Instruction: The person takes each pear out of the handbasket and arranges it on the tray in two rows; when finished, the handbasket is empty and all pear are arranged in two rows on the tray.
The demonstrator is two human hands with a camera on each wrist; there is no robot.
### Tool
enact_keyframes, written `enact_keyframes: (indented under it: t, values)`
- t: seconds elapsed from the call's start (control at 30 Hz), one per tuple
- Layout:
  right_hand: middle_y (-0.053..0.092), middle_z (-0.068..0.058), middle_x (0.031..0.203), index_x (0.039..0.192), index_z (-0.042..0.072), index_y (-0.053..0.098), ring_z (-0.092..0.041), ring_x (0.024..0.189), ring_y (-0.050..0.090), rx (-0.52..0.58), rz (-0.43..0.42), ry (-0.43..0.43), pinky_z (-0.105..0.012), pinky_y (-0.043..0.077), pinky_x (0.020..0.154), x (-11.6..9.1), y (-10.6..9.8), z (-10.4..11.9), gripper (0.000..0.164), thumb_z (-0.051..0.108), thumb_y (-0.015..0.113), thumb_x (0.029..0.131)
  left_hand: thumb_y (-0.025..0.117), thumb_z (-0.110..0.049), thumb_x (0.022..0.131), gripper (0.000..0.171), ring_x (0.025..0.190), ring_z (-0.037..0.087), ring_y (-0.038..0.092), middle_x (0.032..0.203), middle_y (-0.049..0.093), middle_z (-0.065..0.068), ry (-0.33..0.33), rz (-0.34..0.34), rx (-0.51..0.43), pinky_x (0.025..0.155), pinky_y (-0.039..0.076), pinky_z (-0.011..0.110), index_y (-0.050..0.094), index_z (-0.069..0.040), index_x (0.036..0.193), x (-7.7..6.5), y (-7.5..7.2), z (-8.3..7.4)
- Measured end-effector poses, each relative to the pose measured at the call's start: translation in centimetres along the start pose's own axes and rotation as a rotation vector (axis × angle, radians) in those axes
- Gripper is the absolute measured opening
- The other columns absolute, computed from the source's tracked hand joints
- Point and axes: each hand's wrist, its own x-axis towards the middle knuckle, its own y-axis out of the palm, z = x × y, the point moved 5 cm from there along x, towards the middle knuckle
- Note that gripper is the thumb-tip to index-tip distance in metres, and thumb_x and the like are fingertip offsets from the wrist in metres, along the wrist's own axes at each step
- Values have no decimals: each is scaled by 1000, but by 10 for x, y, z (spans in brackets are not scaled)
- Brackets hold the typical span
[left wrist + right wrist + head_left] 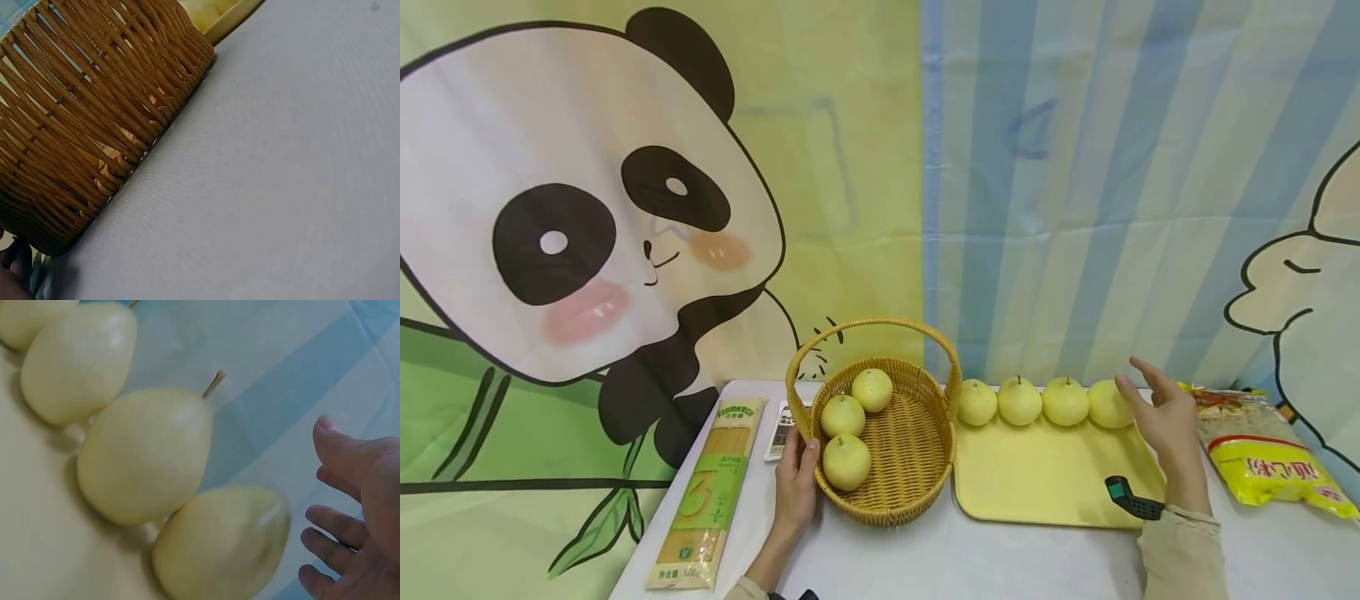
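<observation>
Three pale yellow pears (847, 462) lie along the left side of a round wicker basket (917, 492) with a tall hoop handle. At the basket's left edge my left hand (795, 487) holds its side, with the thumb near the rim. The left wrist view shows the woven wall (94, 106), with only a bit of hand at the lower left corner. Several more pears (150, 456) stand in a row along the back of a yellow tray (1052, 475). My right hand (1172, 421) is beside the rightmost pear (219, 544), fingers spread and apart from it, holding nothing.
Left of the basket lies a pack of noodles (711, 496), with a small printed card (778, 433) behind my left hand. A yellow and clear food bag (1270, 450) lies right of the tray. A printed curtain (865, 208) hangs behind the white table (917, 567).
</observation>
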Motion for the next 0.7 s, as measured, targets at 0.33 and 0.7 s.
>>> enact_keyframes:
  t: [0.33, 0.7]
  values:
    - [56, 0, 159, 152, 15, 60, -4, 143, 53, -10, 6, -193, -4, 42, 110, -14, 6, 76, 51, 36, 67, 106, 49, -22, 113, 52, 153, 25, 42, 165, 47, 12, 6, 3, -13, 117, 33, 7, 39, -21, 164, 0, 1, -2]
    - [74, -13, 132, 139, 11, 70, 2, 111, 70, 80, 406, -431, -16, 59, 93, -57, 79, 166, 34, 20, 68, 106, 50, -24, 113, 54, 155, 28, 41, 166, 46, 12, 19, -4, -5, 118, 32, 8, 38, -17, 165, -1, 1, -3]
